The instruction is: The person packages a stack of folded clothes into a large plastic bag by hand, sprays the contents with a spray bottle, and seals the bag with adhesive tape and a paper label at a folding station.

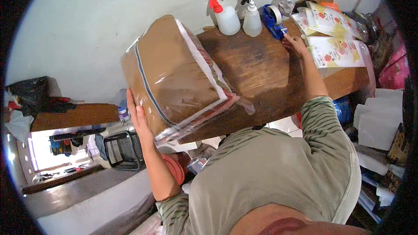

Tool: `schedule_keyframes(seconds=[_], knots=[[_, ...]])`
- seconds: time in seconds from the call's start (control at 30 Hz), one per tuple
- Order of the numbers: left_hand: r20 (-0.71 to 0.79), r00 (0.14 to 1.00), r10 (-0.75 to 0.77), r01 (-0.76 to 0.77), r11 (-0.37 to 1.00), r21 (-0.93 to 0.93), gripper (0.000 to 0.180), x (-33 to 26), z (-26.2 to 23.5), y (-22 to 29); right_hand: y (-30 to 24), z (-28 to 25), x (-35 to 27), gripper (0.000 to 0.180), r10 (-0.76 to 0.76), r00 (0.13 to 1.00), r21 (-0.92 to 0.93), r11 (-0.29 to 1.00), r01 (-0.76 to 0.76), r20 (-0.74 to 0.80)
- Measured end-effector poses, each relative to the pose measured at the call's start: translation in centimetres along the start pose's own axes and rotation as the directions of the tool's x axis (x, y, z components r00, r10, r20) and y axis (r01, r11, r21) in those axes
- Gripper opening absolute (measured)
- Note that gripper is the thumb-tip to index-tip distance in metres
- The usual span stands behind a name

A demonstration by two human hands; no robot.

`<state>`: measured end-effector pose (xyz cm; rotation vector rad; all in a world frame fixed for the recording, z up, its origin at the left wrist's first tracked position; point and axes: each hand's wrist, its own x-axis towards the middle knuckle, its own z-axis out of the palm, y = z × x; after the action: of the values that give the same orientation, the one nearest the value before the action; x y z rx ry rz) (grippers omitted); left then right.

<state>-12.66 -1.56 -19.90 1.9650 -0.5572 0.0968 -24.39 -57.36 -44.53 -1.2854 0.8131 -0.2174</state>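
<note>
A large brown package (183,74) in clear plastic stands tilted on the wooden table, with a dark stripe down its front and a white band along its edge. My left hand (141,124) holds its left side, fingers long against the plastic and part of the grip hidden. At the table's far right, my right hand (294,43) is closed on the near end of a blue tape dispenser (271,24) that carries a roll of pale tape. The fingertips pinch its edge.
Two spray bottles, one red-topped (227,21) and one black-and-white-topped (252,21), stand along the wall beside a small clear bottle (286,6). Printed white plastic packs (335,52) lie at the table's right end. A black crate (123,150) sits at the left.
</note>
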Motion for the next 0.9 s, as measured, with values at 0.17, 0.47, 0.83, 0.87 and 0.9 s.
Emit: schedule_keyframes(seconds=[0.17,0.47,0.83,0.87,0.9], knots=[[0.007,1.000,0.018,-0.019,1.000,0.010,0.052,0.3,0.2,0.2,2.4,-2.0,1.4,0.035,-0.195,0.971,-0.105,0.978,0.181,-0.136],[-0.014,1.000,0.004,-0.003,0.998,0.070,0.053,0.5,-0.3,-0.6,-2.6,0.1,-7.4,0.030,-0.161,0.955,0.595,0.803,-0.020,0.250],[0.356,0.924,-0.141,0.217,0.959,-0.181,0.077,-4.1,-3.6,-3.0,-7.3,13.8,-28.5,0.036,-0.224,0.630,0.225,0.971,0.079,0.744],[0.338,0.930,-0.147,0.239,0.938,-0.250,0.078,-5.9,-3.4,-3.2,-6.5,15.6,-29.8,0.037,-0.186,0.661,0.174,0.981,0.086,0.727],[0.351,0.921,-0.167,0.230,0.962,-0.147,0.074,-7.7,-3.4,-4.0,-5.5,17.0,-30.2,0.037,-0.185,0.660,0.175,0.981,0.082,0.728]])
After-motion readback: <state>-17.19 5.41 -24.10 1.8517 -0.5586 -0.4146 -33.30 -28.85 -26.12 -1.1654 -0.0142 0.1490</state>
